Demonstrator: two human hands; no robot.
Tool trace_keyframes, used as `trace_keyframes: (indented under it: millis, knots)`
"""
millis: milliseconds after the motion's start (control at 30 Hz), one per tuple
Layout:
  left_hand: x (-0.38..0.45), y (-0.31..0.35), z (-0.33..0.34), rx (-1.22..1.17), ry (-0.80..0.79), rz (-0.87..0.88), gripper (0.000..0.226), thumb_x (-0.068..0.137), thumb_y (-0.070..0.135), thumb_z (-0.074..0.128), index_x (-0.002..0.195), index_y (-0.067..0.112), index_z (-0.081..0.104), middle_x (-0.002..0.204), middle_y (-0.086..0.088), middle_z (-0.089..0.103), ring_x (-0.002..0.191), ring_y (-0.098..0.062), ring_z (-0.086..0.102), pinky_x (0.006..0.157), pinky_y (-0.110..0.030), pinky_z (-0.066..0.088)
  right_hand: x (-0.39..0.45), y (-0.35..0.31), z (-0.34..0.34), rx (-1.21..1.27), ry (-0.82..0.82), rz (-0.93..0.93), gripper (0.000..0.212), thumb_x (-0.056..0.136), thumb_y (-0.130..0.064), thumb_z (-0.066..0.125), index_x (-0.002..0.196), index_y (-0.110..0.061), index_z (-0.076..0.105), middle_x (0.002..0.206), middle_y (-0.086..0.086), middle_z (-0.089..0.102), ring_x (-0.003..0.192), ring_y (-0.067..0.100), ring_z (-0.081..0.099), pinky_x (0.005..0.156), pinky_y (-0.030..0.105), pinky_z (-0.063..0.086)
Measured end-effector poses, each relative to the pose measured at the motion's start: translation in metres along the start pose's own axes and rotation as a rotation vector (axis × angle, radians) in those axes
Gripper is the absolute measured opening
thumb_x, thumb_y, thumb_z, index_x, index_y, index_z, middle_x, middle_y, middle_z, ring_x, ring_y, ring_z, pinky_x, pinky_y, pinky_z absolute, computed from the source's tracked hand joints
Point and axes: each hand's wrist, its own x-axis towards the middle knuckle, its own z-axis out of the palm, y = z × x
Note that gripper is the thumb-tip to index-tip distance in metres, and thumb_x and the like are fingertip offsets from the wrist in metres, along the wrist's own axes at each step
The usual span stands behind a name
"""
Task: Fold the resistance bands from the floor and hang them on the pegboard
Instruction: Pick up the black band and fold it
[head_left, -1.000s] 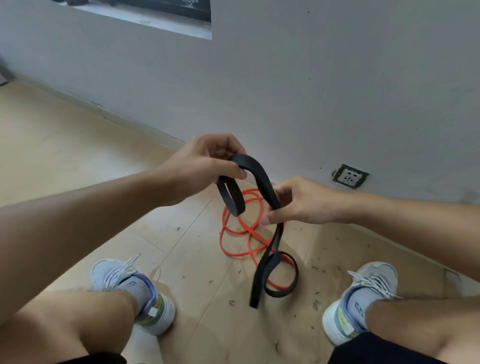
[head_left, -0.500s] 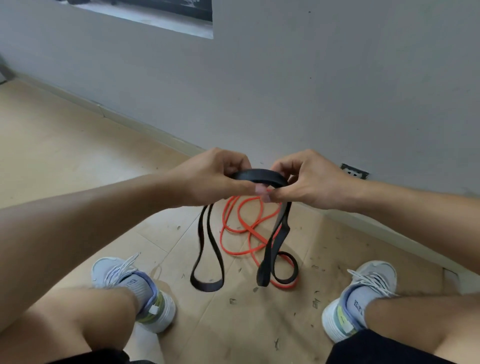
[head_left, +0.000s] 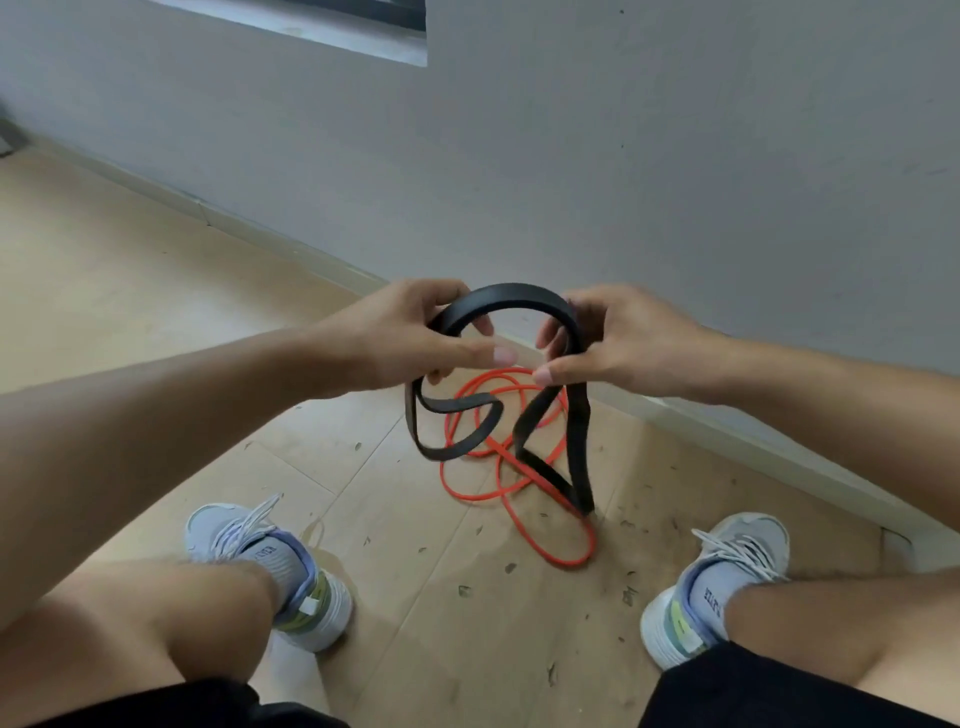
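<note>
Black band in both your hands, above the floor.
Your left hand (head_left: 415, 338) and right hand (head_left: 618, 343) each grip the black band (head_left: 511, 296), arched between them; the orange band (head_left: 519, 493) lies on the floor (head_left: 156, 312) below.

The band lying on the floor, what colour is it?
Orange-red, seen in the head view, its only one.

Matt black rubber band (head_left: 511, 299), smooth orange band (head_left: 524, 488), scuffed pale wood-look floor (head_left: 156, 291).
</note>
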Motion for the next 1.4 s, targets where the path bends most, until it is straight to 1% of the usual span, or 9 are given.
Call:
trace_keyframes:
  millis: [233, 400, 567, 767, 900, 1067, 1200, 1300, 1400]
  knots:
    - [0.001, 0.013, 0.008, -0.126, 0.081, 0.144, 0.04, 0.074, 0.052, 0.082, 0.086, 0.016, 0.071, 0.072, -0.005, 0.062, 0.072, -0.022, 0.06, 0.076, -0.048, 0.049, -0.011, -0.035, -0.007, 0.024, 0.235, -0.265, 0.031, 0.079, -0.024, 0.089, 0.103, -0.024, 0.068, 0.084, 0.001, 0.076, 0.075, 0.015, 0.073, 0.07, 0.024, 0.058]
    - [-0.002, 0.023, 0.011, -0.26, 0.066, 0.202, 0.018, 0.079, 0.026, 0.078, 0.087, 0.012, 0.071, 0.076, -0.004, 0.063, 0.078, -0.02, 0.061, 0.082, -0.04, 0.055, 0.0, -0.008, 0.005, 0.039, 0.051, -0.108, 0.014, 0.086, -0.024, 0.082, 0.097, -0.021, 0.073, 0.088, 0.004, 0.076, 0.082, 0.019, 0.073, 0.078, 0.038, 0.056]
    - [-0.004, 0.023, 0.015, -0.18, 0.072, 0.107, 0.048, 0.056, 0.045, 0.087, 0.078, 0.004, 0.074, 0.069, -0.015, 0.063, 0.071, -0.03, 0.066, 0.089, -0.064, 0.055, 0.001, 0.008, 0.015, 0.05, -0.087, -0.054, 0.019, 0.082, -0.018, 0.086, 0.096, -0.014, 0.074, 0.084, 0.004, 0.074, 0.08, 0.017, 0.071, 0.081, 0.035, 0.056]
    - [-0.004, 0.025, 0.016, -0.013, 0.088, 0.088, 0.061, 0.052, 0.062, 0.089, 0.076, 0.008, 0.075, 0.073, -0.021, 0.071, 0.075, -0.047, 0.069, 0.077, -0.066, 0.058, -0.002, 0.014, 0.025, 0.149, -0.153, -0.02, 0.023, 0.083, -0.02, 0.086, 0.1, -0.025, 0.072, 0.099, -0.003, 0.079, 0.096, 0.014, 0.075, 0.088, 0.031, 0.057]
    - [-0.005, 0.038, 0.024, 0.081, 0.11, 0.111, 0.058, 0.056, 0.062, 0.082, 0.078, 0.009, 0.075, 0.07, -0.015, 0.072, 0.067, -0.034, 0.071, 0.069, -0.051, 0.062, -0.003, 0.008, 0.038, 0.083, -0.219, 0.009, 0.033, 0.08, -0.033, 0.088, 0.105, -0.039, 0.067, 0.101, -0.02, 0.074, 0.094, -0.006, 0.07, 0.079, 0.01, 0.051]
    - [-0.001, 0.046, 0.032, 0.244, 0.277, 0.144, 0.05, 0.064, 0.059, 0.085, 0.072, 0.012, 0.072, 0.063, -0.014, 0.064, 0.048, -0.009, 0.05, 0.046, -0.021, 0.037, 0.0, 0.006, 0.053, 0.13, -0.218, 0.021, 0.046, 0.079, -0.037, 0.088, 0.117, -0.035, 0.061, 0.091, -0.019, 0.066, 0.072, -0.01, 0.063, 0.065, 0.008, 0.046]
    - [0.003, 0.052, 0.033, 0.202, 0.428, 0.118, 0.059, 0.06, 0.059, 0.089, 0.087, 0.015, 0.061, 0.055, 0.005, 0.057, 0.053, -0.015, 0.07, 0.056, -0.038, 0.061, 0.007, 0.008, 0.063, 0.145, -0.21, 0.081, 0.035, 0.075, -0.052, 0.087, 0.106, -0.043, 0.072, 0.102, -0.014, 0.069, 0.086, -0.001, 0.065, 0.079, 0.021, 0.047]
    - [0.004, 0.057, 0.032, 0.09, 0.463, 0.14, 0.07, 0.064, 0.045, 0.093, 0.105, 0.017, 0.043, 0.058, 0.0, 0.057, 0.051, -0.016, 0.067, 0.054, -0.037, 0.062, 0.008, 0.007, 0.07, 0.191, -0.177, 0.082, 0.033, 0.076, -0.044, 0.089, 0.096, -0.022, 0.077, 0.083, -0.009, 0.075, 0.085, 0.014, 0.071, 0.079, 0.033, 0.057]
    - [0.005, 0.06, 0.029, -0.028, 0.523, 0.157, 0.069, 0.066, 0.037, 0.094, 0.107, 0.014, 0.043, 0.063, -0.007, 0.056, 0.054, -0.016, 0.063, 0.053, -0.03, 0.062, 0.009, 0.007, 0.072, 0.231, -0.174, 0.058, 0.028, 0.085, -0.019, 0.082, 0.1, 0.001, 0.07, 0.094, 0.013, 0.074, 0.09, 0.023, 0.074, 0.087, 0.037, 0.062]
